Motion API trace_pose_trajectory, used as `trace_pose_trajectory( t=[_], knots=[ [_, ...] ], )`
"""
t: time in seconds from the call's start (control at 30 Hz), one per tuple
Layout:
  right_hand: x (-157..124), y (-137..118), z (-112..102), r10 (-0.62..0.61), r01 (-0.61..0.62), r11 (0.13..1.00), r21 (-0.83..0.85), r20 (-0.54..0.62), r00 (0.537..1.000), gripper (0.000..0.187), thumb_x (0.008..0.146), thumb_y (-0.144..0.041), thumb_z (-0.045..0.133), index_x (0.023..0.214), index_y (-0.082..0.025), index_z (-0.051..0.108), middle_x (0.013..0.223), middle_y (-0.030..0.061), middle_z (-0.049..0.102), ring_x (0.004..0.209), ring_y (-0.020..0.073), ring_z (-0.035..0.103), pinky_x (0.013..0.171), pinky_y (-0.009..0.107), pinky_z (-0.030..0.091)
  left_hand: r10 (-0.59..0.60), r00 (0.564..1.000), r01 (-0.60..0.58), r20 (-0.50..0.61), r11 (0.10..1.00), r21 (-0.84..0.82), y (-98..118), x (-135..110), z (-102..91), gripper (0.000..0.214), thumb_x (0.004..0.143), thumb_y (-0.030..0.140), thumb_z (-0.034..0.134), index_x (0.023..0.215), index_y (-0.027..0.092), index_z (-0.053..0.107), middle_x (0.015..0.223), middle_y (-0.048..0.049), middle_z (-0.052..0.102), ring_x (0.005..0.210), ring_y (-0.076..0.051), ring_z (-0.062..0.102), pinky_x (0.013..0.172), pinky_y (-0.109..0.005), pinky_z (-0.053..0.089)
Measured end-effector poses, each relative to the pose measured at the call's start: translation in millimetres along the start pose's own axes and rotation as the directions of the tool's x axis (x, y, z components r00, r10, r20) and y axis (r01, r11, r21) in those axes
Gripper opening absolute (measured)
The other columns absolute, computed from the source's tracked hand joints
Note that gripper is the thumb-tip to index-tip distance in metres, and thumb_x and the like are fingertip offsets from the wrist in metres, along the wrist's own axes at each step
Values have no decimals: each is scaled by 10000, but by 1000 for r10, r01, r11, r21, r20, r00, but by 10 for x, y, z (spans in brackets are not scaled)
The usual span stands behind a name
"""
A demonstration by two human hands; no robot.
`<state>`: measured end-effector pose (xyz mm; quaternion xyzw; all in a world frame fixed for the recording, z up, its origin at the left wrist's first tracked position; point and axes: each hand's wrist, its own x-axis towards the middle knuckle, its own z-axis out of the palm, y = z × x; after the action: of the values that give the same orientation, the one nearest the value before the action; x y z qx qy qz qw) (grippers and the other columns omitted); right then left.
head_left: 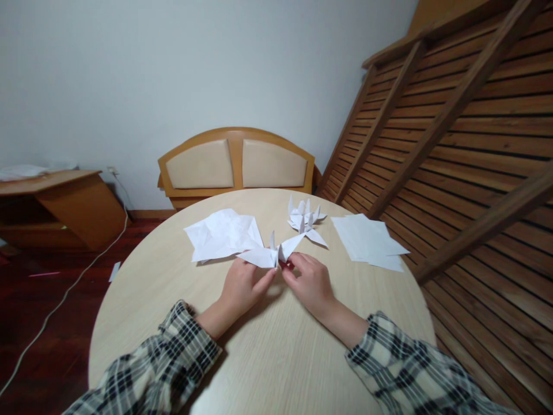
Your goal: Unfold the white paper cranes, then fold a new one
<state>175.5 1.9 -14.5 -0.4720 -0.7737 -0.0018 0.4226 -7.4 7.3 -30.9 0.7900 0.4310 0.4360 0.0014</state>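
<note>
A white paper crane (260, 257) with its wings spread is held between my two hands, just above the round table (276, 357). My left hand (244, 283) grips it from the left, thumb near its lower middle and the other fingers partly hidden under the wing. From the right, my right hand (309, 282) pinches the crane close to its centre, fingers bent. Behind my left hand lies a pile of creased white paper (224, 233). Beyond the right wing stands a cluster of folded paper cranes (305, 218).
Several flat white sheets (365, 239) lie on the table's right side. A wooden slatted panel (466, 132) leans close by on the right. Past the table is a padded headboard (235, 161). A desk (64, 202) and a white cable (73, 288) are at the left.
</note>
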Motion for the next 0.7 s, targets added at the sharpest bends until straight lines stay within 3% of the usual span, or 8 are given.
trace_pose_trajectory(
  t=[0.13,0.37,0.5,0.6,0.7],
  knots=[
    [0,-10,-12,-112,115,980,-160,27,993,134,831,-113,544,758,-204,612,716,49,673,700,202,615,652,310,394,19,1000,-19,-4,1000,5,21,14,-28,202,886,355,630,995,192,675,993,-108,711,925,-271,650,791,-432,542],
    [25,-8,-45,-231,230,939,-256,29,973,158,874,-122,533,770,-191,629,711,59,685,692,208,621,679,328,400,171,985,-172,15,983,69,-11,90,-148,145,946,260,528,880,194,639,822,-64,693,803,-227,622,701,-369,508],
    [20,-13,-45,-229,230,945,-234,33,973,119,874,-130,544,838,-192,639,737,58,696,712,212,630,698,332,419,202,979,-201,-21,978,52,-13,91,-185,129,936,198,518,873,191,630,796,-57,681,751,-197,614,653,-325,495],
    [8,-5,-25,-195,195,967,-163,19,981,158,853,-109,558,964,-189,637,799,58,713,754,215,642,726,333,442,236,972,-235,-1,971,36,-12,84,-190,140,937,177,501,890,184,632,791,-58,674,734,-189,607,645,-317,500],
    [3,18,-9,-214,212,971,-111,-5,977,177,828,-101,568,971,-189,625,829,66,707,782,225,641,747,350,466,287,958,-287,13,957,32,-27,84,-191,159,930,146,486,869,181,628,785,-55,661,740,-189,603,650,-321,509]
  ],
)
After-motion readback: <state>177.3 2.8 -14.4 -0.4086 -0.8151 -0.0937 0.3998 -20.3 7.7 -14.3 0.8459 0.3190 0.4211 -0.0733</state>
